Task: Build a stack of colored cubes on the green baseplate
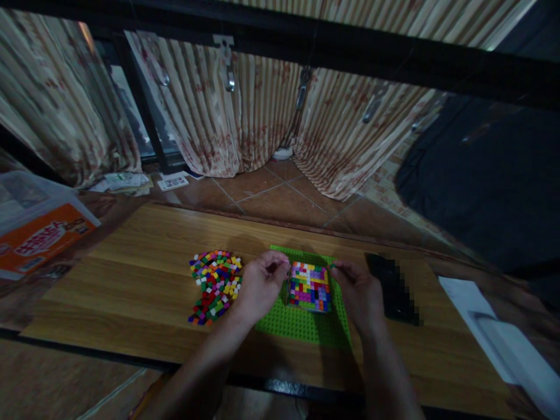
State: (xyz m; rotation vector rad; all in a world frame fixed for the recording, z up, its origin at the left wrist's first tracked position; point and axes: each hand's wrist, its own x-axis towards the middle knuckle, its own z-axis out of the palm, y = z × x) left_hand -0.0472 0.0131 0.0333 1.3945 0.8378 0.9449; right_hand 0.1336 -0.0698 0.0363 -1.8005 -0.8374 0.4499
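Observation:
On the green studded baseplate stands a square block built of multicoloured toy bricks. My left hand is closed in a pinch at the block's far left corner, with a small pink brick at its fingertips. By the far right corner, my right hand pinches a small dark green brick between thumb and finger. Loose small bricks in many colours lie in a pile left of my left hand, which hides part of the baseplate's left side.
A dark object, partly pixelated, lies right of my right hand on the wooden table. White papers are at the far right. A clear plastic box with an orange label stands at the left. Striped curtains hang beyond.

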